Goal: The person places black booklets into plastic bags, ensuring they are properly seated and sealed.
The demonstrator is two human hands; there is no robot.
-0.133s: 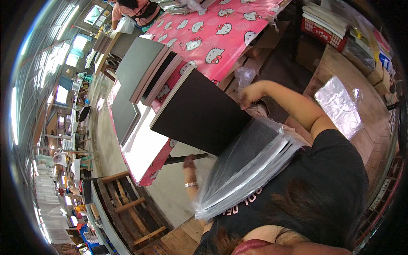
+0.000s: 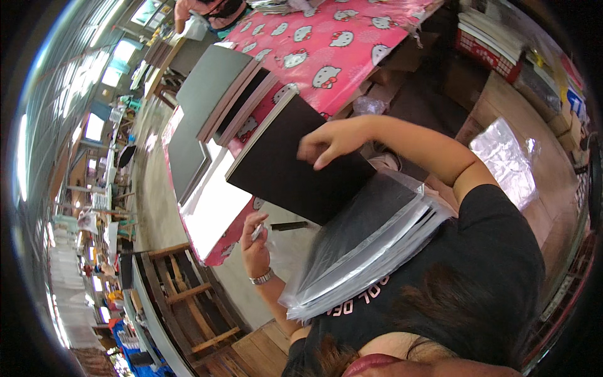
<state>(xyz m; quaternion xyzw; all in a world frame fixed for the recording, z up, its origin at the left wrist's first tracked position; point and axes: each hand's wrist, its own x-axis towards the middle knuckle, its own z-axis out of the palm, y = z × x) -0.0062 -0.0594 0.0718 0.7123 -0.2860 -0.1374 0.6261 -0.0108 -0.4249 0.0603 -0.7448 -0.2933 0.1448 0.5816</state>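
Note:
My right hand (image 2: pixel 330 143) is over the top face of a stack of black flat boards (image 2: pixel 295 169); its thumb and fingers are apart, with nothing seen between them. The fingertips are smeared by motion, so I cannot tell whether they touch the board. My left hand (image 2: pixel 254 244), with a metal watch at the wrist, is raised beside the table's near edge. Its fingers are curled together; what they hold, if anything, is unclear. Against my body lies a pile of clear plastic sleeves (image 2: pixel 370 242), partly overlapping the black boards' near side.
Grey boards (image 2: pixel 213 78) and white sheets (image 2: pixel 210 201) rest on a table with a pink printed cover (image 2: pixel 352 56). A wooden pallet (image 2: pixel 188 292) lies at lower left. Silvery plastic (image 2: pixel 502 160) and a red basket (image 2: pixel 480 53) are at right. Another person (image 2: pixel 213 12) is at the far end.
My right hand has moved left from the boards' right edge to over their top face. My left hand has come up and left from beside the plastic sleeves. The view has shifted slightly.

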